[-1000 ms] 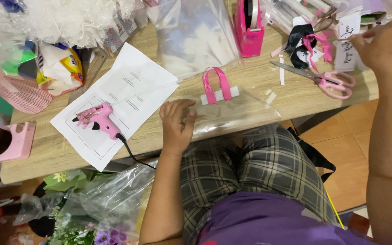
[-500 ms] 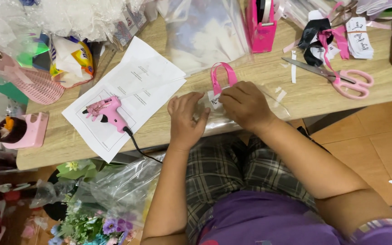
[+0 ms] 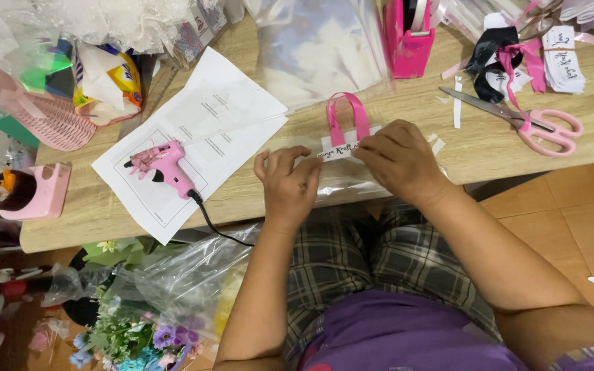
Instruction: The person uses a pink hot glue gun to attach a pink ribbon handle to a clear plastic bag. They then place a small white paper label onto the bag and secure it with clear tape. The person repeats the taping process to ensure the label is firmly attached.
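Observation:
A clear plastic bag [image 3: 342,185] with a pink ribbon handle [image 3: 347,118] lies at the front edge of the wooden table [image 3: 256,199]. A white paper label [image 3: 337,149] sits across the bag's top. My left hand [image 3: 287,184] presses the bag's left end and touches the label's left end. Over the right end of the label rests my right hand [image 3: 399,161], fingers pinching it against the bag. Both hands are side by side, almost touching.
A pink glue gun [image 3: 163,167] lies on white paper sheets [image 3: 207,130] to the left, its black cord hanging off the table. Pink scissors [image 3: 527,122], ribbons and labels [image 3: 562,55] lie at right. A pink tape dispenser [image 3: 408,34] stands behind. Plastic bags with flowers [image 3: 146,323] sit below.
My right hand came down from the far right of the table to the bag and now holds a white label on its top. My left hand shifted slightly right.

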